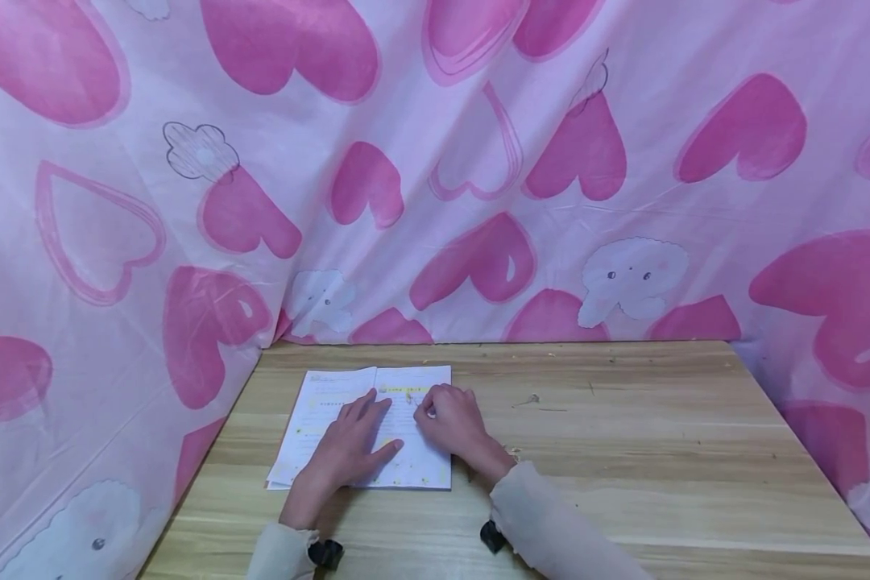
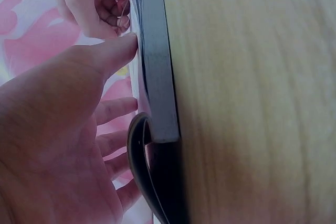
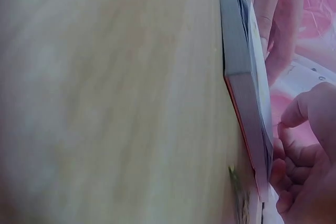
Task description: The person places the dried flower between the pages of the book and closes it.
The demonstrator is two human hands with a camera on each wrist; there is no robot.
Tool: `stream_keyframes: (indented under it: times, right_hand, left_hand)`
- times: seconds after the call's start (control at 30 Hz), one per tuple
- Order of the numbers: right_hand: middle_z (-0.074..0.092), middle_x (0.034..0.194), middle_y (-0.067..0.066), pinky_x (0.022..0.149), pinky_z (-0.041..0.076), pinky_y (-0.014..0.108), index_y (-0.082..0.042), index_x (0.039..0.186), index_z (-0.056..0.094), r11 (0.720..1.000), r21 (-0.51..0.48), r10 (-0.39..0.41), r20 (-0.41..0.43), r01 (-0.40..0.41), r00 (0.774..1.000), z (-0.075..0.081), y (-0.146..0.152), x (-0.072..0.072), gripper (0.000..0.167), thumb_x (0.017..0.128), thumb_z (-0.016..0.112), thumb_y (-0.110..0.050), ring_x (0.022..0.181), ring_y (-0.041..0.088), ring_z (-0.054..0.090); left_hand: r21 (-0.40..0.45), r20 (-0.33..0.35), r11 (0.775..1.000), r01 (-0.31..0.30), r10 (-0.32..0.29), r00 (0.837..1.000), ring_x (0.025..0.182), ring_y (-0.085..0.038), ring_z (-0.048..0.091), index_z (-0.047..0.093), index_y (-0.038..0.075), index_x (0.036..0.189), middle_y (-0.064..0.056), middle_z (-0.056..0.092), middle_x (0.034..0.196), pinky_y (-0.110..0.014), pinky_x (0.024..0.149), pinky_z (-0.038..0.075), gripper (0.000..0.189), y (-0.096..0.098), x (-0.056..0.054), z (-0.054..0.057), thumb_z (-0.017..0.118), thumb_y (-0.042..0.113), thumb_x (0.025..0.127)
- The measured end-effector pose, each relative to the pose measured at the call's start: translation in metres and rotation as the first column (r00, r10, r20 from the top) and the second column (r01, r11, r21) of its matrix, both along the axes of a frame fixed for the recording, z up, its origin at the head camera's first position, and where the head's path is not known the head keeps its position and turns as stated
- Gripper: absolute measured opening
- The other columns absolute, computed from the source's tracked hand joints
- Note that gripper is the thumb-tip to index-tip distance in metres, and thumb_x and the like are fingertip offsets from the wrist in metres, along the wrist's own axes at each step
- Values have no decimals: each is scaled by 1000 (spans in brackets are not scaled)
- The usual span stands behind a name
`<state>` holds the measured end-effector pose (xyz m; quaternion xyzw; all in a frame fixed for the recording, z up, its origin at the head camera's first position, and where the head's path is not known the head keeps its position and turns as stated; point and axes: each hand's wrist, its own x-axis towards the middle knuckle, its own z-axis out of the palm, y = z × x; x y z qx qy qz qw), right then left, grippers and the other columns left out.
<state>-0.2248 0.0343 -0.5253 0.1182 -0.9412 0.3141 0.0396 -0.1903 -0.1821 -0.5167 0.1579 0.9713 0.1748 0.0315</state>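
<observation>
An open book (image 1: 429,469) with printed pages and small yellow decorations lies flat on the wooden table. My left hand (image 1: 348,445) rests across its pages, fingers and thumb spread; in the left wrist view the thumb tip touches the book's edge. Over the right page, my right hand (image 1: 451,419) has its fingers curled, with thumb and forefinger together. A thin pale strand (image 2: 125,9), like a plant stem, shows at these fingertips in the left wrist view. Just left of them, a small yellowish sprig (image 1: 409,398) appears on the page.
Thin dry plant bits (image 1: 533,399) lie on the table (image 1: 623,451) right of the book. More stems (image 3: 239,195) lie close beside the book's edge. A pink heart-patterned cloth (image 1: 464,161) hangs behind the table and at both sides.
</observation>
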Motion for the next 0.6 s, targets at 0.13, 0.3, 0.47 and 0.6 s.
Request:
stream_keyframes:
  times: [0.13,0.3,0.47,0.6]
  right_hand:
    - [73,88,-5,87,41,39,-15,91,79,999,-12,-39,26,40,999,-1,-6,-1,15,95,75,-29,87,15,65]
    - [75,90,-4,89,42,40,-15,90,80,994,-14,-105,56,106,993,0,-13,-3,16,94,76,-30,89,17,67]
    - [78,90,-2,89,42,44,-13,86,80,989,-31,-139,70,142,988,4,-20,-3,21,96,74,-31,87,19,68]
    - [80,90,-3,91,42,44,-14,87,82,991,-72,-102,90,108,991,4,-22,-1,24,99,72,-31,91,20,71]
  left_hand:
    - [-7,-3,1000,-4,4,1000,157,-43,39,49,15,162,-19,37,174,-65,122,42,76,0,0,-1,73,50,100]
    - [-5,-8,1000,0,0,1000,156,-43,40,50,14,162,-19,38,174,-64,122,42,76,0,0,-1,74,50,99]
    - [0,-6,1000,-7,7,1000,156,-43,40,50,14,162,-19,37,174,-64,122,42,77,0,-1,-2,74,50,99]
    - [-4,-5,1000,-6,6,1000,156,-43,40,49,15,162,-18,37,175,-65,121,43,77,-1,-1,-3,74,51,99]
